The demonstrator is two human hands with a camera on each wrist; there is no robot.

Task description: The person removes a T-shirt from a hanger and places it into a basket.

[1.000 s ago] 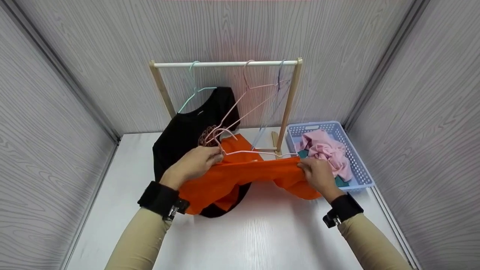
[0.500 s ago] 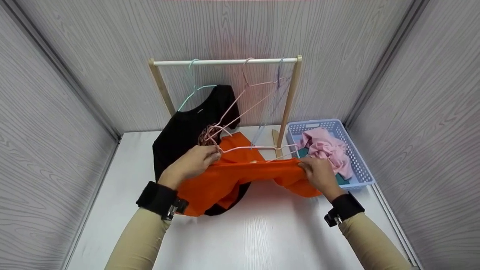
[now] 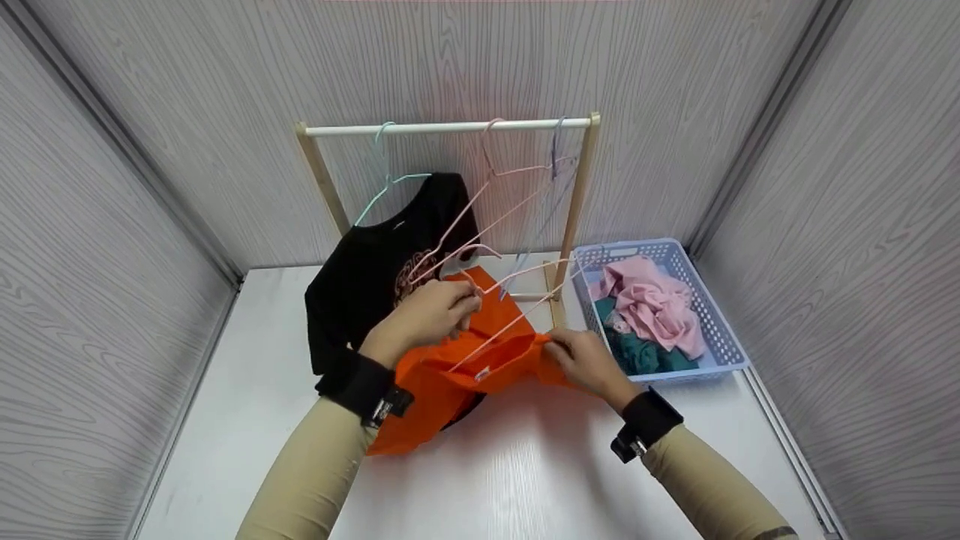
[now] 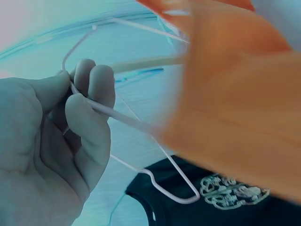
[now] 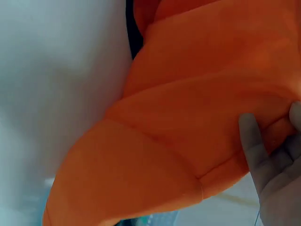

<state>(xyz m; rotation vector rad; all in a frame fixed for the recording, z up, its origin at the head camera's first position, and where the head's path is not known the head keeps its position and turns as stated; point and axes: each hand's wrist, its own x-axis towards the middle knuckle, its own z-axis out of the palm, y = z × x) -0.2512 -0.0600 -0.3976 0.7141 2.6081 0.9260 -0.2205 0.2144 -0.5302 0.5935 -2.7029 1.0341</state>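
Observation:
An orange garment (image 3: pixel 450 375) hangs bunched over the white table (image 3: pixel 525 465), in front of a wooden rack (image 3: pixel 577 202). My left hand (image 3: pixel 431 319) pinches a pale pink wire hanger (image 3: pixel 517 274) near its hook; the left wrist view shows the fingers (image 4: pixel 89 113) curled round the hanger (image 4: pixel 141 127) beside the orange garment (image 4: pixel 235 103). The hanger's far arm slants down into the garment. My right hand (image 3: pixel 581 356) grips the garment's edge; in the right wrist view its fingers (image 5: pixel 263 155) hold a fold of the orange garment (image 5: pixel 188 141).
A black printed shirt (image 3: pixel 375 262) hangs on a teal hanger (image 3: pixel 386 180) at the rack's left. Several bare hangers (image 3: pixel 525 172) hang further right. A blue basket (image 3: pixel 720 330) with pink (image 3: pixel 649 304) and teal clothes stands at the right. Grey panels wall in three sides.
Both hands have moved closer together, bunching the orange garment. The left hand lifted and tilted the pink hanger, its arm now slanting down into the cloth. The right hand shifted left, away from the basket.

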